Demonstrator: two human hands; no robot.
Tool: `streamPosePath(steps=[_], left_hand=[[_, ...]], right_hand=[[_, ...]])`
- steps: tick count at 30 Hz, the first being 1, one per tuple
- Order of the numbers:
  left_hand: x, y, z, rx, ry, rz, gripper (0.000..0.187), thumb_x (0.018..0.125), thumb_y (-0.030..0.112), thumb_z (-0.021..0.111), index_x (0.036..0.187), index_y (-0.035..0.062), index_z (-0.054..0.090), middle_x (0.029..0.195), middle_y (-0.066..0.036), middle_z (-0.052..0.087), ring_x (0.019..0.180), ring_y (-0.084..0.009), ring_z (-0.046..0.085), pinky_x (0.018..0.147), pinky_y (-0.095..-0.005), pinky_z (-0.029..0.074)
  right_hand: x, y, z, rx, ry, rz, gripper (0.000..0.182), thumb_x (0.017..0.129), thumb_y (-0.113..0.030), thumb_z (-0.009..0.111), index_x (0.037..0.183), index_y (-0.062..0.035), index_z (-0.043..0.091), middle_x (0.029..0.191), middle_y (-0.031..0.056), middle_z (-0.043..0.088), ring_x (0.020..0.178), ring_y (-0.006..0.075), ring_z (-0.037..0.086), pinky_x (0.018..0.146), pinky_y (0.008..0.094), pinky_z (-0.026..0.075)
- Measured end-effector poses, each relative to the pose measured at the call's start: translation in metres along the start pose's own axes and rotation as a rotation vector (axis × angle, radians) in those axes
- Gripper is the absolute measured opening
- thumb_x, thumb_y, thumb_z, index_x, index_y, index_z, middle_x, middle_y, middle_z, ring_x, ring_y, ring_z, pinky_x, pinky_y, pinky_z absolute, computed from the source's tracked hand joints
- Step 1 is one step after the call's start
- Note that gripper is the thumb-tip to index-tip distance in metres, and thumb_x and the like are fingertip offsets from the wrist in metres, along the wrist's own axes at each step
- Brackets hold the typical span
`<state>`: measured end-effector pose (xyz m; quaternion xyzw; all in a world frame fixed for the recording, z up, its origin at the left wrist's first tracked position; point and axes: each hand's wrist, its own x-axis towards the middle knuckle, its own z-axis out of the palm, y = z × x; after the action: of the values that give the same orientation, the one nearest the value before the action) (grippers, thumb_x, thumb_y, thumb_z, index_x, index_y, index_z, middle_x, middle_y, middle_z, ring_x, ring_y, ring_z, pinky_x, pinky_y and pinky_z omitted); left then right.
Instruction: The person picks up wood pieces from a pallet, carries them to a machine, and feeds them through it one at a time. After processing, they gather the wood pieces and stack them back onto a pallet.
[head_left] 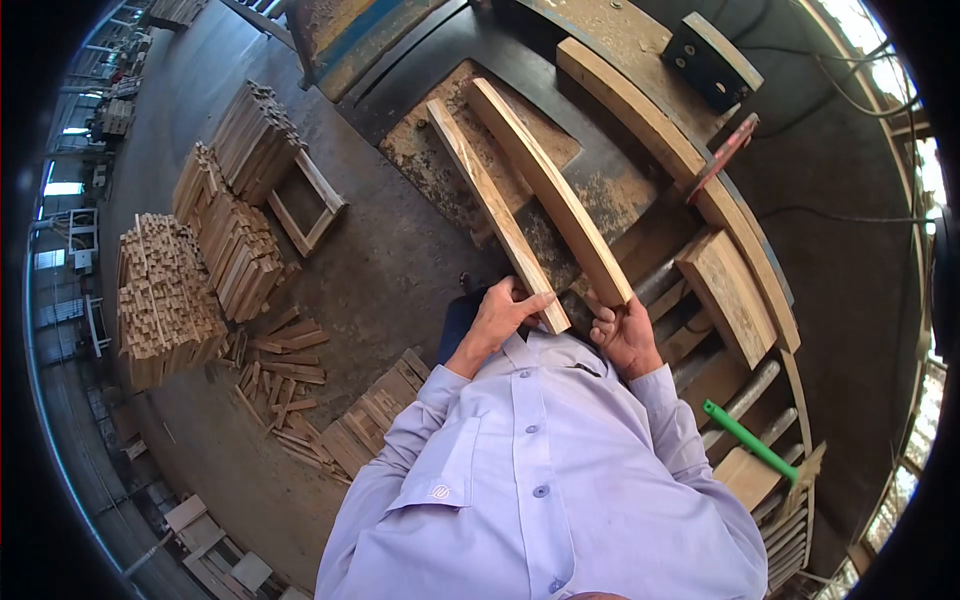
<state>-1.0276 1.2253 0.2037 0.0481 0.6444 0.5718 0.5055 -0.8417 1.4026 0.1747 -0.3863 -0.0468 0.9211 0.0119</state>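
Observation:
Two long wooden strips lie side by side, pointing away from me over a dusty machine table (620, 205). My left hand (497, 318) is closed around the near end of the left wooden strip (490, 205), thumb on top. The near end of the right wooden strip (550, 190) rests in my right hand (626, 335), its fingers curled under and beside the wood. A gap separates the strips, widest around their middle. Both far ends reach over the sawdust-covered plate of the machine.
A long wooden fence (640, 115) with a red clamp (724, 158) runs along the right. A wooden block (728, 295) and a green-handled brush (750, 442) lie over rollers at right. Stacked wood (165, 290) and loose offcuts (285, 365) stand on the floor at left.

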Motion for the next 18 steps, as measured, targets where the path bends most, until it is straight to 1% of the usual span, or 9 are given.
streamPosePath(steps=[4, 6, 7, 9, 10, 12, 15, 16, 18], left_hand=[[0.008, 0.022, 0.003, 0.078, 0.010, -0.065, 0.055, 0.090, 0.028, 0.082, 0.118, -0.0130, 0.059, 0.107, -0.021, 0.071, 0.088, -0.0233, 0.075, 0.070, -0.0349, 0.064], [0.015, 0.030, 0.005, 0.219, 0.068, -0.078, 0.058, 0.087, 0.031, 0.085, 0.115, -0.0132, 0.061, 0.099, -0.020, 0.073, 0.079, -0.0223, 0.075, 0.066, -0.0337, 0.064], [0.020, 0.033, 0.006, 0.222, 0.067, -0.087, 0.058, 0.087, 0.031, 0.085, 0.115, -0.0132, 0.061, 0.099, -0.020, 0.073, 0.079, -0.0223, 0.075, 0.066, -0.0337, 0.064], [0.026, 0.039, 0.008, 0.258, 0.091, -0.098, 0.059, 0.086, 0.034, 0.085, 0.113, -0.0131, 0.062, 0.092, -0.018, 0.074, 0.074, -0.0212, 0.075, 0.063, -0.0323, 0.063], [0.029, 0.040, 0.008, 0.262, 0.085, -0.115, 0.059, 0.086, 0.034, 0.085, 0.113, -0.0131, 0.062, 0.092, -0.018, 0.074, 0.074, -0.0212, 0.075, 0.063, -0.0323, 0.063], [0.033, 0.046, 0.006, 0.334, 0.117, -0.134, 0.065, 0.082, 0.039, 0.088, 0.110, -0.0139, 0.063, 0.092, -0.018, 0.074, 0.072, -0.0187, 0.074, 0.060, -0.0301, 0.062], [0.034, 0.060, 0.009, 0.391, 0.137, -0.151, 0.066, 0.081, 0.041, 0.088, 0.110, -0.0132, 0.063, 0.092, -0.019, 0.074, 0.070, -0.0185, 0.074, 0.057, -0.0289, 0.061], [0.035, 0.062, 0.010, 0.396, 0.146, -0.158, 0.066, 0.081, 0.041, 0.088, 0.110, -0.0132, 0.063, 0.092, -0.019, 0.074, 0.070, -0.0185, 0.074, 0.057, -0.0289, 0.061], [0.036, 0.065, 0.012, 0.404, 0.121, -0.167, 0.066, 0.083, 0.039, 0.087, 0.116, -0.0122, 0.060, 0.093, -0.018, 0.074, 0.071, -0.0188, 0.074, 0.057, -0.0291, 0.060]], right_hand=[[0.001, -0.006, -0.001, 0.061, -0.047, 0.059, 0.068, 0.109, -0.055, 0.033, 0.123, 0.0046, 0.063, 0.067, -0.0008, 0.051, 0.058, 0.0151, 0.050, 0.062, 0.0331, 0.050], [-0.001, -0.007, -0.001, 0.088, -0.053, 0.079, 0.068, 0.109, -0.055, 0.033, 0.122, 0.0046, 0.063, 0.067, -0.0004, 0.052, 0.058, 0.0153, 0.051, 0.062, 0.0331, 0.049], [0.000, -0.007, -0.001, 0.117, -0.064, 0.095, 0.069, 0.109, -0.056, 0.033, 0.122, 0.0047, 0.063, 0.067, -0.0001, 0.052, 0.059, 0.0156, 0.051, 0.062, 0.0332, 0.049], [0.000, -0.010, -0.001, 0.151, -0.051, 0.118, 0.069, 0.109, -0.057, 0.033, 0.122, 0.0047, 0.062, 0.066, 0.0005, 0.053, 0.058, 0.0157, 0.050, 0.062, 0.0332, 0.049], [0.000, -0.010, 0.000, 0.153, -0.031, 0.127, 0.069, 0.109, -0.057, 0.033, 0.122, 0.0048, 0.062, 0.066, 0.0004, 0.052, 0.057, 0.0156, 0.049, 0.062, 0.0332, 0.049], [0.000, -0.010, 0.000, 0.162, -0.011, 0.145, 0.069, 0.109, -0.057, 0.033, 0.122, 0.0049, 0.062, 0.066, 0.0003, 0.051, 0.056, 0.0156, 0.048, 0.062, 0.0332, 0.049], [0.001, -0.011, -0.001, 0.147, -0.025, 0.143, 0.070, 0.108, -0.057, 0.033, 0.120, 0.0050, 0.063, 0.065, 0.0000, 0.049, 0.056, 0.0153, 0.047, 0.062, 0.0333, 0.049], [0.001, -0.012, -0.002, 0.127, -0.016, 0.130, 0.070, 0.108, -0.057, 0.033, 0.120, 0.0051, 0.063, 0.065, -0.0001, 0.048, 0.056, 0.0152, 0.047, 0.063, 0.0332, 0.048], [0.002, -0.014, -0.002, 0.097, -0.008, 0.106, 0.069, 0.109, -0.056, 0.033, 0.122, 0.0053, 0.063, 0.065, 0.0000, 0.046, 0.057, 0.0154, 0.047, 0.063, 0.0336, 0.047]])
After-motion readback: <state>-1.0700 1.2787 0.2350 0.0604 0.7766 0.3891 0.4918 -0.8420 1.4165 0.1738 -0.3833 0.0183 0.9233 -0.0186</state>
